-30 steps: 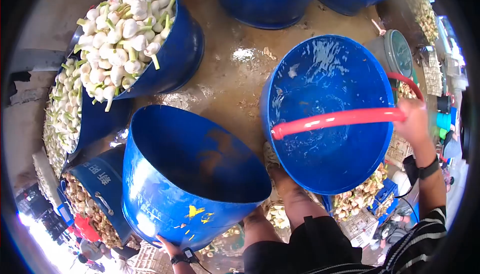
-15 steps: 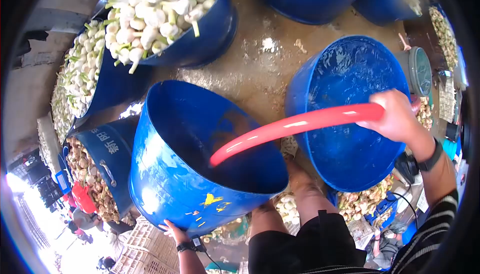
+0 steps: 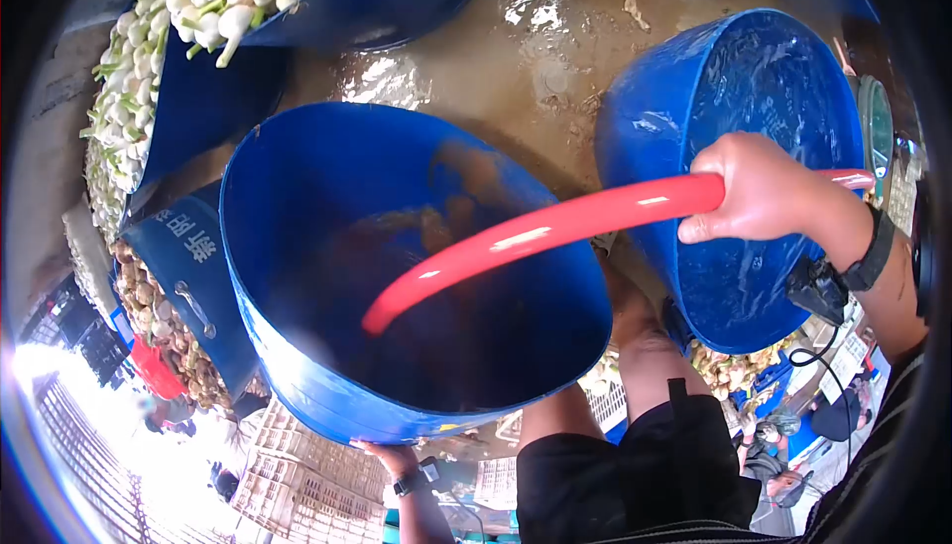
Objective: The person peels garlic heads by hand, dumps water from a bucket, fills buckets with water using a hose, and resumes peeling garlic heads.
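Toward the left edge of the floor in view, you have a blue bin of garlic, with white lettering that, turned sideways, seems to read 新阳; whatever follows curves out of sight. Next, below the rim of the large blue tub, your left hand touches the outer wall; its fingers are partly hidden, so you cannot tell how far they are spread. No writing can be made out on that tub. Your red hose has its free end within this tub's mouth, left of the middle and well apart from your right hand. Its long axis rises rightward in a gentle arc, across the tub's right rim to that hand, which is wrapped around it. The free end looks nearer your left hand, with the tub's wall between. At the right, the hose crosses the mouth of a second blue tub holding water, again without readable writing.
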Motion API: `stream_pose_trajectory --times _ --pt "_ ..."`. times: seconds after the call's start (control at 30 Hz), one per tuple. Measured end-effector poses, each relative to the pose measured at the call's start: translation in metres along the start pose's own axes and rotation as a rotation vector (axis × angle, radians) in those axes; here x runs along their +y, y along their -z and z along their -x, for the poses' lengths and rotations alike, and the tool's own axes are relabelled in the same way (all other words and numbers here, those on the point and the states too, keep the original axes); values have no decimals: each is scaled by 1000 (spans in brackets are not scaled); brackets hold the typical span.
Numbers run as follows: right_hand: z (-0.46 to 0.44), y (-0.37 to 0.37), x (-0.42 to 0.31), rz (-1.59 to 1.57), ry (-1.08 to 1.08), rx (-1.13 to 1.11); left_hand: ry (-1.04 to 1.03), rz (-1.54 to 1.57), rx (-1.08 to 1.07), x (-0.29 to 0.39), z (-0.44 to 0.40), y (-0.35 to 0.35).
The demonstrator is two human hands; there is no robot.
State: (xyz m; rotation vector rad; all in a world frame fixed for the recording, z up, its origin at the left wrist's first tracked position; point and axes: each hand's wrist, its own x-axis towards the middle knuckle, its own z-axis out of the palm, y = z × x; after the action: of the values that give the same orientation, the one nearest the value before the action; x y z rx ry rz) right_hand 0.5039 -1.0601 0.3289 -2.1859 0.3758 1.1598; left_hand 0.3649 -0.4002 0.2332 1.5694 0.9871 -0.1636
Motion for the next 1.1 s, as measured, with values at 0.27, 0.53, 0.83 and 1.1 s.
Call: stream_pose_trajectory --times 0.27,0.53,0.83,1.1 --pt "-26 -119 -37 482 412 345 -24 31 11 6 -3 -2" --pt "-87 -185 -43 771 351 274 -75 -56 28 16 7 -28" --pt "-74 -169 -32 460 634 -103 15 -70 -60 14 -19 13" --pt "-56 -137 -55 254 540 -349 78 90 -174 23 -8 -5"
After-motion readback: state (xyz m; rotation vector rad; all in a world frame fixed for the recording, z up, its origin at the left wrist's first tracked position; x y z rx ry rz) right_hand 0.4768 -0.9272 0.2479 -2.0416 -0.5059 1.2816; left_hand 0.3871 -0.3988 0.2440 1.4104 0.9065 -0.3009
